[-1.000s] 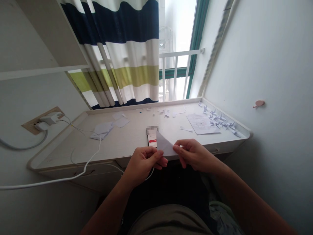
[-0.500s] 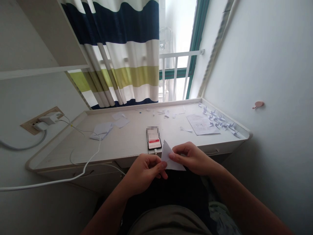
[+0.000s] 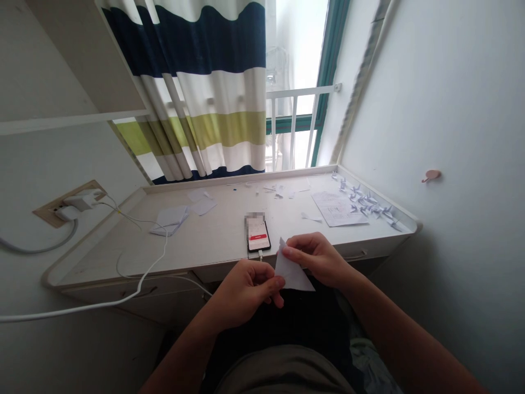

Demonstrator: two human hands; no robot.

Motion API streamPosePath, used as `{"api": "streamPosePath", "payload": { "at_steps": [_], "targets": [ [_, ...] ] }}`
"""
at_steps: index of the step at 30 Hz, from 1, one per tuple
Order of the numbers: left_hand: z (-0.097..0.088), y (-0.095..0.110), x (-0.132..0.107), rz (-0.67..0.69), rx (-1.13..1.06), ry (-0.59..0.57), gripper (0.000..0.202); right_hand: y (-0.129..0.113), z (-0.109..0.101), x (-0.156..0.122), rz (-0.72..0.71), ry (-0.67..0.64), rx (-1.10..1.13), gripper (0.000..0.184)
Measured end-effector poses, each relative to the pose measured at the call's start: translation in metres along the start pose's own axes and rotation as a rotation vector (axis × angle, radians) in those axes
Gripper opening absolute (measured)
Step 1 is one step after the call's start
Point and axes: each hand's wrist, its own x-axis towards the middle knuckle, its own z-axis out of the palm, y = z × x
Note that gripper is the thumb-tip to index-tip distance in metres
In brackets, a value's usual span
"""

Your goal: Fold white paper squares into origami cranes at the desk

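Observation:
A folded piece of white paper [image 3: 293, 274], roughly triangular, is held between my two hands above my lap, just off the desk's front edge. My left hand [image 3: 250, 289] pinches its lower left edge between thumb and fingers. Near the upper tip, my right hand [image 3: 314, 256] has its thumb on the front of the paper and its fingers behind. On the desk just beyond, a smartphone [image 3: 258, 234] lies face up with a cable plugged into its near end.
Several small folded paper figures [image 3: 371, 203] line the right side of the desk [image 3: 221, 235], beside a printed sheet [image 3: 338, 210]. Paper scraps [image 3: 279, 192] lie at the back. A stack of paper [image 3: 170, 220] sits left. A white cable [image 3: 141, 282] runs from the wall socket [image 3: 68, 205].
My right hand has slid up toward the paper's upper tip. The paper has shifted slightly right and down, and my left hand still pinches its edge.

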Motion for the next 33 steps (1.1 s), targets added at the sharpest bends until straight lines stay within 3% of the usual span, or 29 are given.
{"api": "streamPosePath", "payload": {
  "at_steps": [20, 25, 29, 33],
  "targets": [
    [0.000, -0.010, -0.001, 0.011, -0.091, 0.010, 0.036, 0.000, 0.008, 0.005, -0.161, 0.205, -0.059, 0.023],
    [0.000, -0.011, 0.001, 0.031, -0.126, 0.035, 0.035, -0.004, 0.004, 0.004, -0.127, 0.165, -0.060, 0.035],
    [0.001, -0.011, 0.000, 0.018, -0.116, 0.017, 0.035, -0.007, 0.005, 0.000, -0.089, 0.115, -0.109, 0.031],
    [0.001, -0.009, 0.000, 0.007, -0.107, -0.005, 0.035, -0.007, 0.008, 0.002, -0.118, 0.145, -0.111, 0.025]
  ]
}}
